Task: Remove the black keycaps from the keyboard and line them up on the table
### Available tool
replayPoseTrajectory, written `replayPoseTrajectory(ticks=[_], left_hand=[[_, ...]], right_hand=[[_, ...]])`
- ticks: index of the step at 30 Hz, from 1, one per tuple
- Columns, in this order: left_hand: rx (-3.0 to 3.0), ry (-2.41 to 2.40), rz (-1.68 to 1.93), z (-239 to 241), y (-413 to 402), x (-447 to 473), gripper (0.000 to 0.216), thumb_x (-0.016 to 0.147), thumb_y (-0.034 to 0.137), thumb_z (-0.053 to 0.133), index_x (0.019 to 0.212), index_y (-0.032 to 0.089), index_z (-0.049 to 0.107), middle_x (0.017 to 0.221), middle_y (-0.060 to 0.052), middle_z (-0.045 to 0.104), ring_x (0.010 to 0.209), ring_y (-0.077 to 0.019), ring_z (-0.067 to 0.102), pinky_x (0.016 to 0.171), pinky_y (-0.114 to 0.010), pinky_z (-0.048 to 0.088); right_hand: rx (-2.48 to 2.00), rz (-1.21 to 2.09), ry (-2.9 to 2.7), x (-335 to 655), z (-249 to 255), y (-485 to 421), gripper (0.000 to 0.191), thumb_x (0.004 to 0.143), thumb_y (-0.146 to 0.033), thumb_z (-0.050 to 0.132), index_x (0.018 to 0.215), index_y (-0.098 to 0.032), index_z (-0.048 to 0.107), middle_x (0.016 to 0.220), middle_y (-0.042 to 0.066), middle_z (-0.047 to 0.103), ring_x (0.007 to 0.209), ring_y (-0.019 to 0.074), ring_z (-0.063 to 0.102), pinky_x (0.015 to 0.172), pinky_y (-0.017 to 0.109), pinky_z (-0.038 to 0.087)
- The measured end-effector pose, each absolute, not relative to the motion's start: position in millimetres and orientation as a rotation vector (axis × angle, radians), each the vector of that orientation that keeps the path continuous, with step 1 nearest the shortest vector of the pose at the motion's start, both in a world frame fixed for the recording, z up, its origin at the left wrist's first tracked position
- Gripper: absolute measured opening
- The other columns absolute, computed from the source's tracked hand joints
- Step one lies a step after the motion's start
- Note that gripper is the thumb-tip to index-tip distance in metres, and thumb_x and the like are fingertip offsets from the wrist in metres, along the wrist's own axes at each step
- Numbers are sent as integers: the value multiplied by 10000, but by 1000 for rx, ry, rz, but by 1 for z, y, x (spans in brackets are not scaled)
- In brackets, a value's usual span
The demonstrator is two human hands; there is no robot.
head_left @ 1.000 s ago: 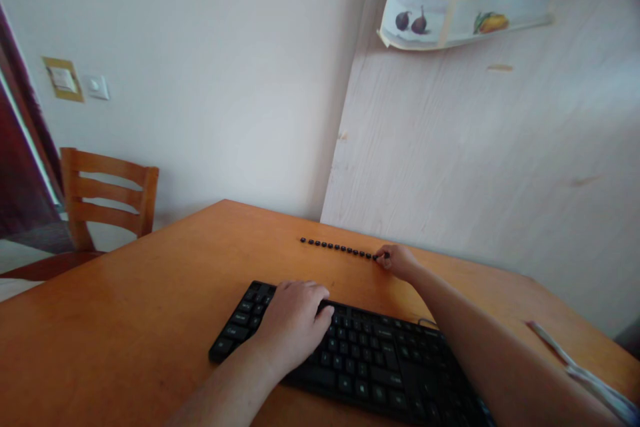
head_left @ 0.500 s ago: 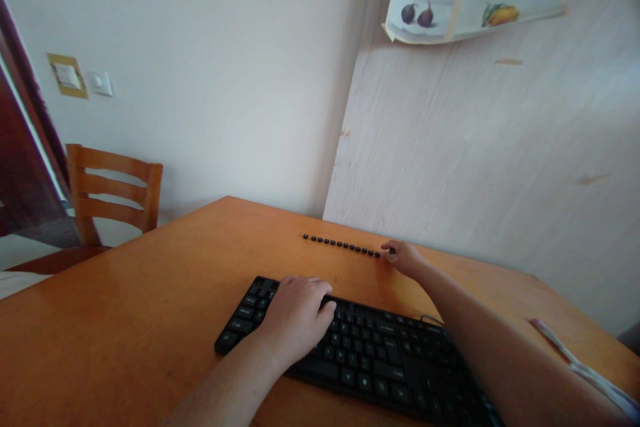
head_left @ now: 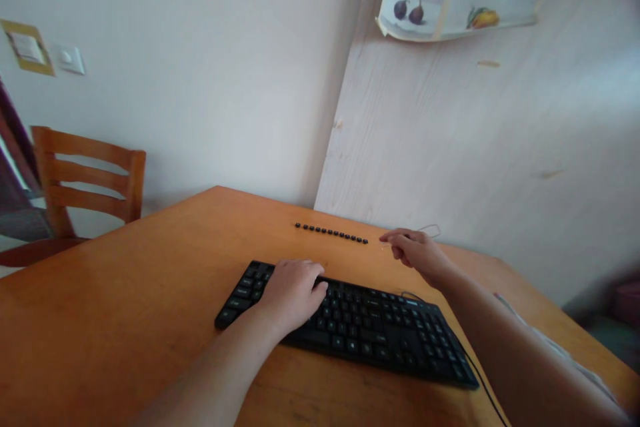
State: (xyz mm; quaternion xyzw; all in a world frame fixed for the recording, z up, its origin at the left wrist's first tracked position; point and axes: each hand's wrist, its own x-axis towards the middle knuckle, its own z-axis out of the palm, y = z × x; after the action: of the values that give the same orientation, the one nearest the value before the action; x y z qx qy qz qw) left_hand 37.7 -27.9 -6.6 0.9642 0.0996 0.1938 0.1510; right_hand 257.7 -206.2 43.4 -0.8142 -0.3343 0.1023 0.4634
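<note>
Black pieces (head_left: pixel 336 233) run in a row across the counter (head_left: pixel 150 320), ending just left of the right hand (head_left: pixel 419 253): index out, other fingers curled, any grip impossible to tell! And the left hand (head_left: pixel 291 295) rests part-open, palm-down on the keyboard (head_left: pixel 363 321), thumb spread.

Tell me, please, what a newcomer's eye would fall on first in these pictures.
Probably the large black keyboard lying across the wooden table, with the left hand resting on its left part. Beyond it, a neat row of small black pieces stands out, the right hand just past its right end. At the upper right, colourful fruit pictures hang on a pale panel.
</note>
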Motion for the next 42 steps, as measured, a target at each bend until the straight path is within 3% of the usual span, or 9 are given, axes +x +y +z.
replayPoseTrajectory(ticks=[5,10,17,30,42], left_hand=[[2771,277,551,-9,-27,39,249,878,357,493,963,210,676,957,-69,699,933,-230,624,834,-357,432],[2788,277,541,-8,-26,39,261,878,373,485,945,212,678,933,-68,698,916,-227,625,810,-343,435],[2808,304,549,-7,-28,39,248,864,379,495,893,211,676,909,-62,694,885,-223,625,803,-346,436],[2813,309,536,-6,-29,38,258,865,375,484,885,209,681,889,-63,692,885,-224,620,815,-356,433],[2811,280,552,-9,-28,39,250,864,369,490,908,217,683,889,-60,688,890,-227,615,812,-353,423]], right_hand=[[-1964,391,-854,224,44,-221,203,792,-343,558,899,-171,545,575,-24,551,430,81,418,393,181,284],[-1934,507,-858,208,36,-230,293,746,-419,659,869,-167,576,655,-4,590,488,84,479,427,183,346],[-2090,311,-744,202,4,-225,347,795,-539,574,742,-198,542,551,-21,549,432,103,453,401,210,320],[-2292,62,-811,201,-2,-221,329,841,-479,550,690,-189,588,510,15,593,437,128,502,445,232,338],[-2333,-107,-910,195,-13,-214,266,842,-392,547,646,-212,533,526,8,571,524,165,539,512,248,325]])
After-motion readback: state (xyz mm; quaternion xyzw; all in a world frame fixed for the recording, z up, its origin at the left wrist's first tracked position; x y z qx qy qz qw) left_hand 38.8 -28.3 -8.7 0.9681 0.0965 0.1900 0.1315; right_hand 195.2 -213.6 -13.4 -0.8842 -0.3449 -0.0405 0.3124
